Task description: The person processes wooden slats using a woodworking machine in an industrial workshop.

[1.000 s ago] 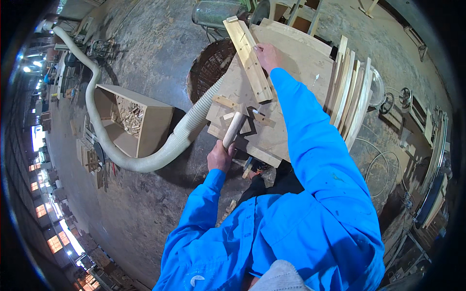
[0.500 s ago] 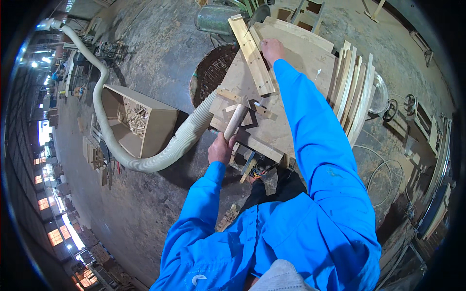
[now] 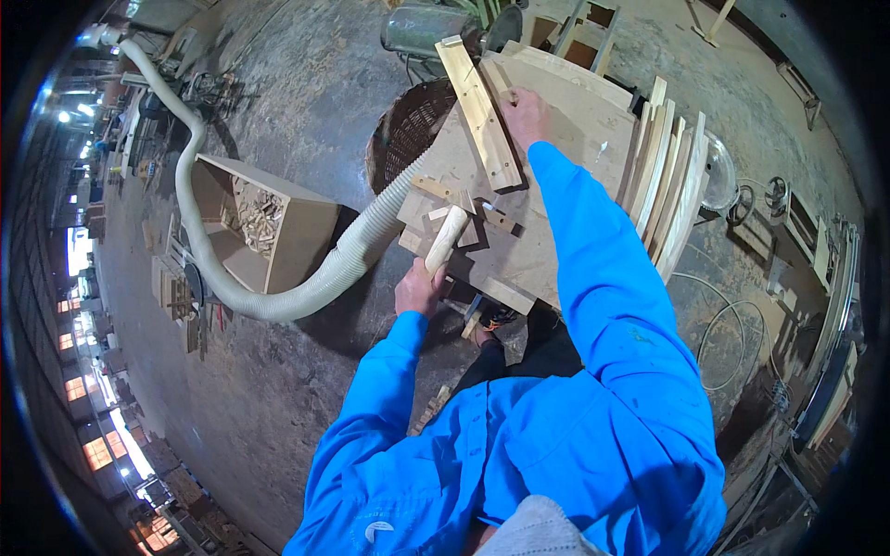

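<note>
My left hand (image 3: pixel 418 288) is closed on a short, rounded pale wood piece (image 3: pixel 446 238), lying over a small jig of blocks and strips (image 3: pixel 429 185) on the worktop (image 3: pixel 575 195). A long light board with screws (image 3: pixel 479 114) lies slanted across the upper part of this top. Just right of that board, my right hand (image 3: pixel 526 118) has curled fingers over a narrow strip; what they grip, if anything, is hidden. Several curved wooden slats (image 3: pixel 669 185) stand side by side along the top's right edge. A white ribbed hose (image 3: pixel 362 255) runs up to the top's left side.
A wicker basket (image 3: pixel 399 130) sits beyond the hose, near a green metal machine (image 3: pixel 417 32). An open wooden box of offcuts (image 3: pixel 298 216) is on the floor at left. A looped cable (image 3: pixel 705 343) lies at right, beside more machinery and timber.
My right hand has shifted slightly down and right from the long board's edge, its fingers more curled. My left hand stays on the rounded piece, with little movement.
</note>
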### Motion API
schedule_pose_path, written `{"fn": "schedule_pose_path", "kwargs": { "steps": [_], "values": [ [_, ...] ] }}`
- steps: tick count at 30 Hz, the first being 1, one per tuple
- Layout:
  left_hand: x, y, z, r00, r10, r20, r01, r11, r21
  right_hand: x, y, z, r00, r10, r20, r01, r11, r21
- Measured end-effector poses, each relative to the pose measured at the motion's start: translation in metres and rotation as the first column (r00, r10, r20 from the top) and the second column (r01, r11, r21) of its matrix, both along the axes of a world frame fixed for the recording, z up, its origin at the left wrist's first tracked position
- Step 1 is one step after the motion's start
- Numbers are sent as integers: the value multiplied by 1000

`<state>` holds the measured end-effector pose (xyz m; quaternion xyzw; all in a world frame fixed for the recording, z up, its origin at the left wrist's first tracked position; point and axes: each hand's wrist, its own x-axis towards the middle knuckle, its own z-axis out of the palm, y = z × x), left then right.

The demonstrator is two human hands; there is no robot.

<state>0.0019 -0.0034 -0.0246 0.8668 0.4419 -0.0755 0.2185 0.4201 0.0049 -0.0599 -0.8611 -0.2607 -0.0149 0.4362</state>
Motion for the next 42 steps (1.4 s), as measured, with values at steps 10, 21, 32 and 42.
{"fn": "schedule_pose_path", "kwargs": {
  "steps": [10, 21, 32, 42],
  "values": [
    [-40, -6, -5, 995, -12, 96, 10, 1000, 18, -32, 23, -6, 976, -9, -218, -13, 995, -97],
    [-34, -4, 0, 998, 21, 66, -20, 1000, -13, -4, 53, -2, 975, -29, -222, 2, 993, -118],
    [-13, 3, -5, 997, 6, 79, -6, 1000, 7, 19, 64, 1, 978, -56, -203, 30, 991, -128],
    [26, 6, -6, 998, 4, 69, -6, 999, 33, 56, 71, -3, 988, -54, -145, 42, 995, -90]
  ]
}}
